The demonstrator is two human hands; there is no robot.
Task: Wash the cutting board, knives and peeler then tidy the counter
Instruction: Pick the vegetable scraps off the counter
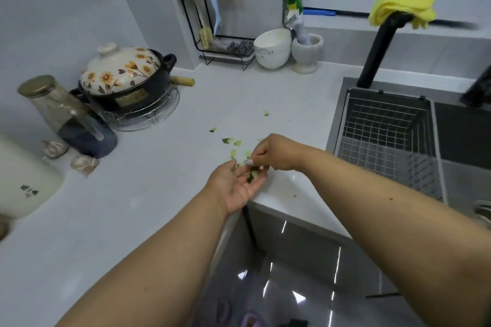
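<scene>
Peel scraps (231,141) lie scattered on the white tabletop (148,194) near its front corner, just beyond both hands. The left hand (239,183) is held palm up at the tabletop edge, fingers nearly straight and cupped slightly, with a few green scraps resting on them. The right hand (276,152) reaches in from the right, its fingertips drawn together in a pinch over the left fingers, touching the scraps there; whether it has one gripped is hard to tell. A wire basket (385,135) sits in the sink (462,130) to the right; what it holds cannot be made out. A flowered pot (125,79) with its lid on stands on a wire rack at the back left, well apart from the hands. Two white bowls (272,49) are stacked near the back wall.
</scene>
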